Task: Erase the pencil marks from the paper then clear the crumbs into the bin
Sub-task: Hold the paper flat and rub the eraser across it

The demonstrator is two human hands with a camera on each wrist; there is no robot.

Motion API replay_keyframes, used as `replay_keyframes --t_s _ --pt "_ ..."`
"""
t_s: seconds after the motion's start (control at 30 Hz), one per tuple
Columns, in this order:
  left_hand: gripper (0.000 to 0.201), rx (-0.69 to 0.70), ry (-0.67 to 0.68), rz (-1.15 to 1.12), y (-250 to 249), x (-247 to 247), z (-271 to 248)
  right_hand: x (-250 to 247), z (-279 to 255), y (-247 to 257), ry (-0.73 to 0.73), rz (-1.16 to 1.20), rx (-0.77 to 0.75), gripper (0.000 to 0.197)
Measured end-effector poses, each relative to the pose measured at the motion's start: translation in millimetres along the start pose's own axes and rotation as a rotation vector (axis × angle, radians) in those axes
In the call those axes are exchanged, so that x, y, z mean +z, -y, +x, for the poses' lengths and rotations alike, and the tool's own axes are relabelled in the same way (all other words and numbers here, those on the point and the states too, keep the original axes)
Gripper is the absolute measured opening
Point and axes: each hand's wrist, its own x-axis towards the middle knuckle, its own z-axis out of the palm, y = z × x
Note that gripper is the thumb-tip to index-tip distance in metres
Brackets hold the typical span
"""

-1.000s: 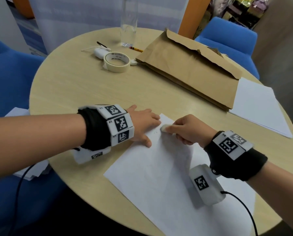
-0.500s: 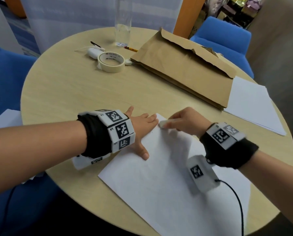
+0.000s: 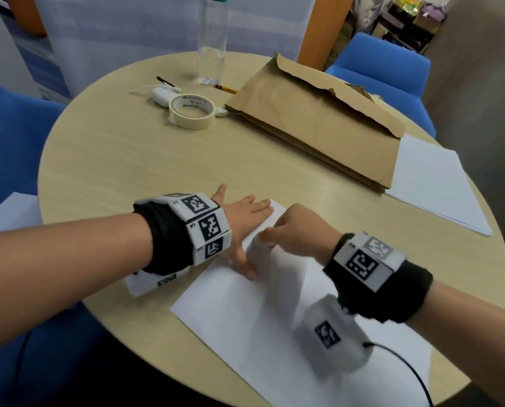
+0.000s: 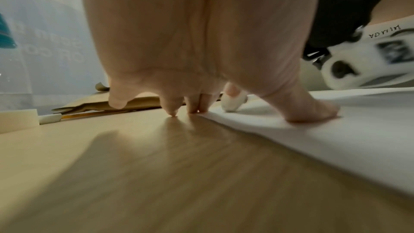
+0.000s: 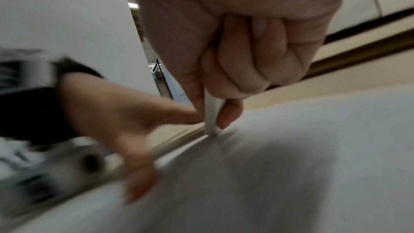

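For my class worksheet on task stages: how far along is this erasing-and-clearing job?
Done: nothing can be confirmed; any marks or crumbs are too small to see. In hand: the right hand pinches the eraser, its tip on the paper, which the left hand presses flat. Left: clearing crumbs; no bin is in view.

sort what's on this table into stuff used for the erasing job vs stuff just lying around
In use: eraser, pinched in right hand; paper, pressed by left hand.

Lying about: tape roll, brown envelope, bottle, pencil, spare sheets.
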Motion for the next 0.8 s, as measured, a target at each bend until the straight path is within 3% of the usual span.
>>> replay_keyframes --t_s 0.07,0.2,0.3,0.37,0.47,0.63,0.8 --pt "0.121 -0.002 -0.002 0.009 -1 -1 0 -4 -4 2 0.056 0.053 0.054 0.017" --pt "0.121 0.007 0.006 -0.002 0 -1 0 -21 3 -4 -0.123 0.086 0.163 0.028" --pt "0.12 0.004 -0.001 0.009 -1 -1 -1 -1 -5 3 0.001 0.073 0.087 0.021" --pt "0.12 0.009 -0.004 0.0 0 0 0 -3 -5 4 0.029 0.107 0.122 0.02" --pt "0.121 0.011 -0.004 -0.009 1 1 1 -23 5 0 -0.118 0.135 0.19 0.027" --pt "0.12 0.011 -0.01 -0.004 0 2 0 -4 -4 7 0.072 0.101 0.144 0.016" --pt "0.121 0.014 -0.022 -0.009 1 3 0 -18 5 2 -0.099 0.118 0.186 0.02"
